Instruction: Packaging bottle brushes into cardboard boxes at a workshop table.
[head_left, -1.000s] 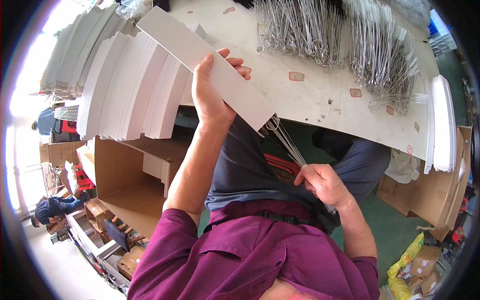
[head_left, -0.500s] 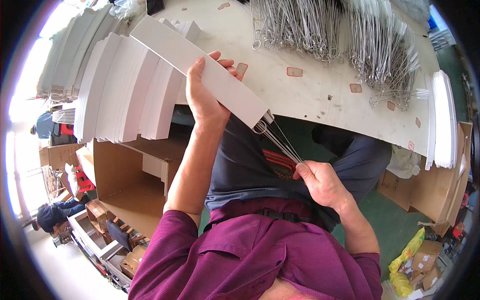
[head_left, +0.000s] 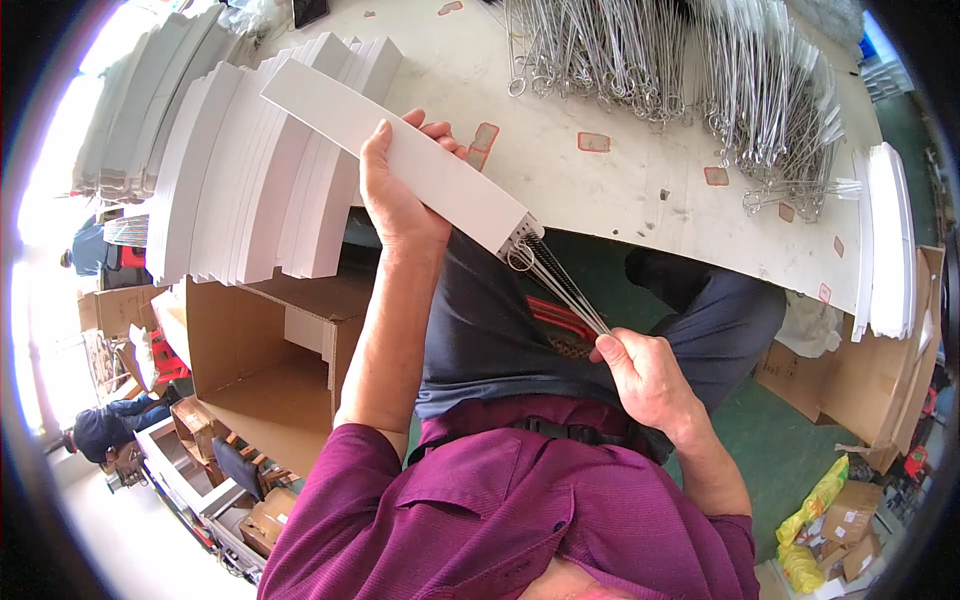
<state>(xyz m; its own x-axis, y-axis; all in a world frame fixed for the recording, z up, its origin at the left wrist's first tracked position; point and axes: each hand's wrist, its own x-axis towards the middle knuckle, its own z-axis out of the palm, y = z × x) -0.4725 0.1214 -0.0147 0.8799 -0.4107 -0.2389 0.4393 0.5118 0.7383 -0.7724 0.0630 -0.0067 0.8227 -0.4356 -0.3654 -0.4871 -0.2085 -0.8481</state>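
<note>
A long, narrow white box [head_left: 410, 160] slants over the table's near edge, with its open end toward my lap. My left hand [head_left: 402, 200] is wrapped around the box at mid-length, thumb on top. Out of the open end comes a bundle of thin wire brushes [head_left: 560, 280], with dark bristles and a wire ring showing near the box mouth. My right hand [head_left: 645, 375] is closed on the other end of the bundle, over my lap. How far the brushes reach inside the box is hidden.
Stacks of white boxes [head_left: 215, 170] line the table's left side. Many ring-ended wire brushes [head_left: 610, 60] lie at the far right of the table [head_left: 540, 130]. An open cardboard carton [head_left: 260, 370] stands below left. More white boxes [head_left: 885, 240] stand at the right edge.
My left hand and the box have shifted slightly left. My right hand has moved a little right and nearer to me, so slightly more of the bundle shows between box and hand.
</note>
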